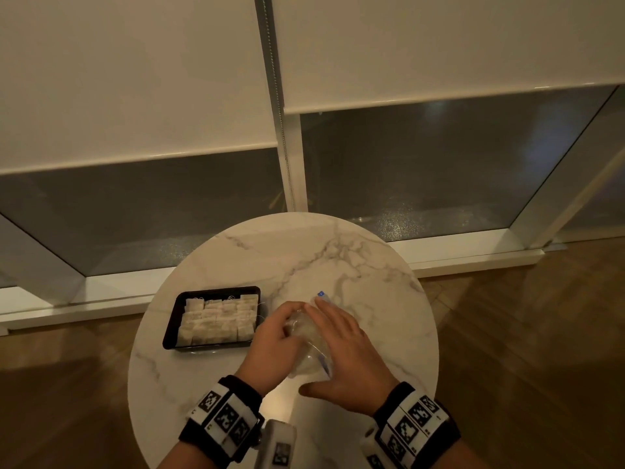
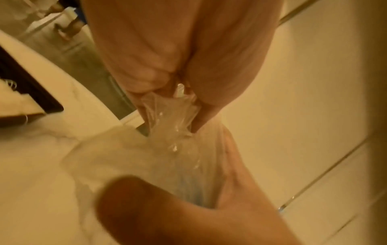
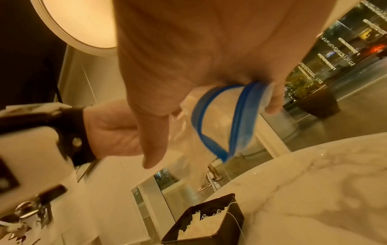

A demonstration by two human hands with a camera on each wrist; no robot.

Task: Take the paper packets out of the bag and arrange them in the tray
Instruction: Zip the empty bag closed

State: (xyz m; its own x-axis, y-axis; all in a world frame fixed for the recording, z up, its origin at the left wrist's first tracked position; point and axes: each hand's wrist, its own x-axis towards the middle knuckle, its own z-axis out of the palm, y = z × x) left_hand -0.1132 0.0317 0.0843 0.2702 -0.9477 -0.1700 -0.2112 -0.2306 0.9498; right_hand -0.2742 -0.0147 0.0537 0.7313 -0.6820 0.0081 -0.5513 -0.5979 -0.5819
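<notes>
Grip, left hand: the left hand (image 1: 273, 343) has its fingers curled into the crumpled clear plastic zip bag with the blue seal strip (image 1: 306, 346); in the left wrist view the fingertips (image 2: 150, 82) bunch the film (image 2: 173, 132) against the thumb.
Grip, right hand: the right hand (image 1: 341, 350) lies over the bag from the other side; the head view shows its fingers fairly straight along the plastic with the thumb stuck out toward the body, and in the right wrist view the blue seal strip (image 3: 230, 119) loops out from under the palm (image 3: 188, 58), a fingertip hooked round its far edge.
Tray: a black rectangular plastic tray (image 1: 170, 328) sits on the left part of the table, just left of the left hand and not touching it.
Packets: pale square paper packets with thin strings (image 1: 218, 319) fill the tray in tidy rows, lying flat and edge to edge; strings trail over the tray's right rim.
Bag: held between both hands over the table's middle, right of the tray; whether anything is inside it I cannot tell.
Table: a round white marble-patterned table top with grey veins (image 1: 338, 258).
Wrists: black bands with white marker blocks (image 1: 223, 414) on both wrists.
Behind: white roller blinds (image 1: 135, 79) half lowered over dark window glass; wood floor (image 1: 524, 333) to the right.
</notes>
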